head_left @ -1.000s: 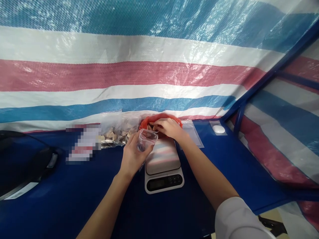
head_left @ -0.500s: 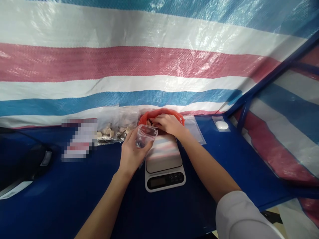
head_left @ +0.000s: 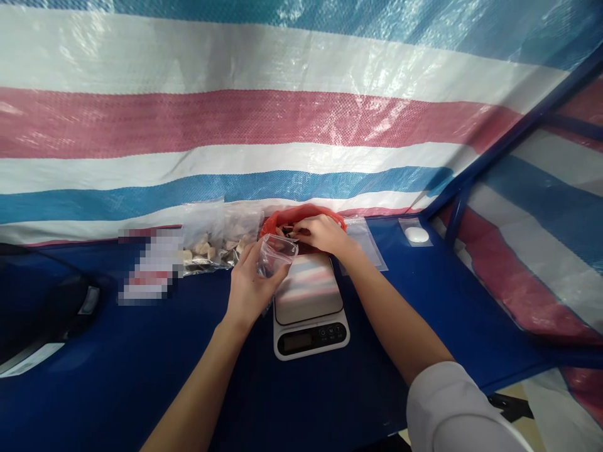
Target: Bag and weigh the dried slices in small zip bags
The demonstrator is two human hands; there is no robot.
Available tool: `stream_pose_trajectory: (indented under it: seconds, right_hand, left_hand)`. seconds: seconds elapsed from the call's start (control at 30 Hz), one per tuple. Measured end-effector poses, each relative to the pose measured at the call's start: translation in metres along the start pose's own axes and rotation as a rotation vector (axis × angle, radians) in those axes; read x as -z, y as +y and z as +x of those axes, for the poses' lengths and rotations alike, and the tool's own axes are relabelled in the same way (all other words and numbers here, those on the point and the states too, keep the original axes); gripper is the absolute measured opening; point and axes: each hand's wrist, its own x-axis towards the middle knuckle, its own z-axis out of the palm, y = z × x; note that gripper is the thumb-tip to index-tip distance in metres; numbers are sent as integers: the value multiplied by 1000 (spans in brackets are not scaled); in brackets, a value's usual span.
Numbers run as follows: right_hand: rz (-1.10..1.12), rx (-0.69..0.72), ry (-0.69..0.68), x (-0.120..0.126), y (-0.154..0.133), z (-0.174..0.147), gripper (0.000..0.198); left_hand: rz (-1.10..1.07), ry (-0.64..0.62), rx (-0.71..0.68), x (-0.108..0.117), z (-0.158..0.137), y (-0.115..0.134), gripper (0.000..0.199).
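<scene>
Pinching a small, clear, thin plastic bag (head_left: 279, 250) in the left hand (head_left: 252, 282), with thumb and fingers clamped about it and mouth gaping upward. Held over the far left corner of a white scale with a shiny rectangular plate (head_left: 308, 295), just in front and left of a slack, bright red plastic bag (head_left: 306, 211), with long axis running left to right along the back of a blue table (head_left: 377, 376). Nearer to the irregular brown chunks (head_left: 288, 230) inside with the right hand (head_left: 325, 233): reaching in from the right, palm down, wrist arched, fingers bent leftward and down. Impossible to tell whether closed on a chunk or only resting among them. Angled in from lower left and lower right with the forearms. Beside the left hand, two clear bags of pale chunks (head_left: 202, 248); partly behind the right wrist, a flat clear bag (head_left: 370, 245).
</scene>
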Motion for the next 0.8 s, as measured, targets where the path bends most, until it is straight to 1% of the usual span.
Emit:
stream_pose_trajectory:
  seconds: [0.07,0.2,0.3,0.37,0.43,0.5,0.57,0.67,0.8]
  right_hand:
    - [50,-13,10,1,0,-1,16]
    - [142,-29,39,4,1,-4,16]
    - [242,-37,108,8,1,-9,14]
    - [367,-32,163,14,1,-13,13]
    - [520,-40,187,22,-1,-19,14]
    - [650,-58,184,32,-5,-25,17]
    - [729,-46,158,42,-12,-30,19]
    - [760,2,121,52,-25,-37,18]
    - [648,56,60,58,-41,-40,16]
  left_hand:
    - [-5,-7,-10,-1,1,0,49]
    - [-11,-18,-30,-1,5,3,46]
    - [-11,-33,-32,0,9,6,43]
    - [-26,-47,-42,0,12,7,42]
    - [-49,-56,-57,0,15,7,43]
    - [-72,-70,-63,-1,15,6,45]
    - [-88,-94,-60,-3,14,4,45]
    - [-105,-124,-66,-6,10,3,48]
    - [-109,-122,-100,-7,6,5,59]
